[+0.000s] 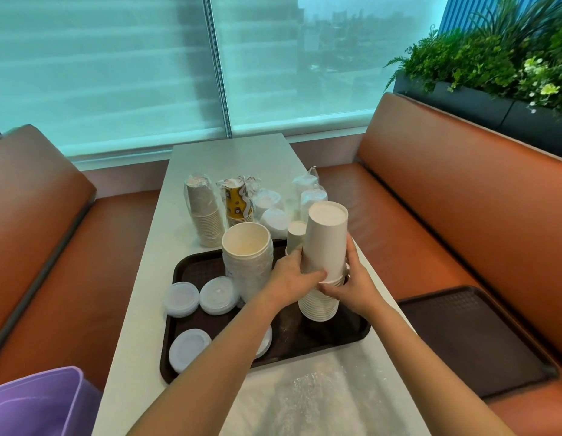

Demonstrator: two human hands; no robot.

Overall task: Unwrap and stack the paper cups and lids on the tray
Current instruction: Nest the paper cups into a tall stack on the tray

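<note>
Head view is showing both hands working on an upside-down stack of white paper cups [325, 247] standing at the right side of the dark tray [304, 338]. The left hand [290, 278] is wrapping its fingers [315, 276] round the near side of the stack low down, and the right hand [356, 286] is cupping the lower rims from the right, its fingers curling under the upper cups.

Nested paper like this is probably handling light and fairly stiff along its length, but the walls are likely crushing under a hard squeeze, and the tall column is looking ready to tip or slide apart. Gripping low, near the rolled rims, is seeming safest.

Beside it on the tray an open-mouthed stack of white cups [246, 262] is standing, with flat white lids [182, 298] lying at the left. Wrapped cup sleeves [204, 209] are waiting further back on the pale, smooth worktop [229, 158]. Orange bench seats [462, 199] are flanking it, below a blinded window.
</note>
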